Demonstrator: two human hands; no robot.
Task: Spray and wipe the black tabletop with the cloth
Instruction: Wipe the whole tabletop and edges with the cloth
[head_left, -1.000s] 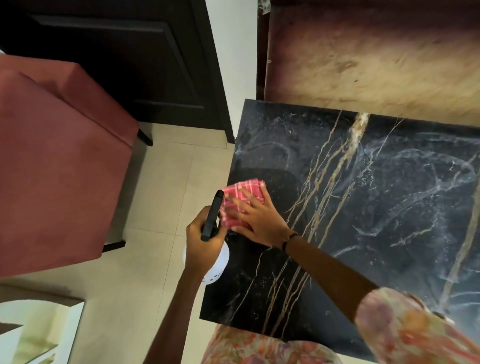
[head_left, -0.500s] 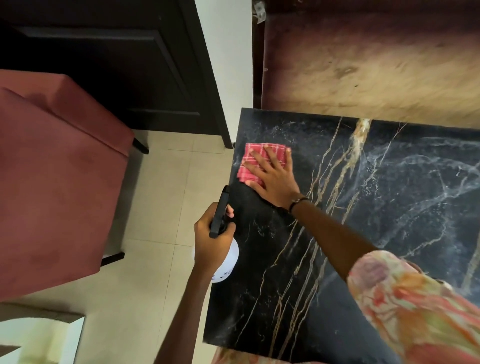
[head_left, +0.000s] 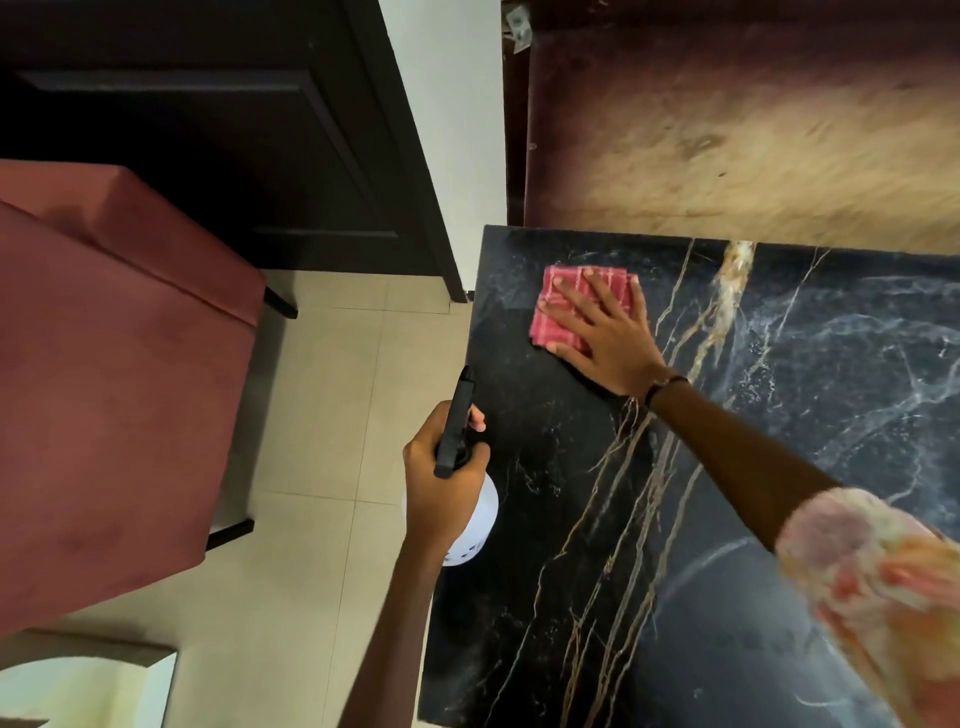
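Right hand (head_left: 605, 340) spread flat, pressing pink cloth (head_left: 563, 306) onto table (head_left: 779, 467) near far-left corner; left hand (head_left: 441, 478) wrapped around spray bottle (head_left: 475, 525) at left edge.

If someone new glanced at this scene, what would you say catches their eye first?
Most likely the red checked cloth, pressed flat under the right hand near the far left corner of the black tabletop with its gold and white veins. Next, the left hand gripping a white spray bottle at the table's left edge, and the big red chair on the left.
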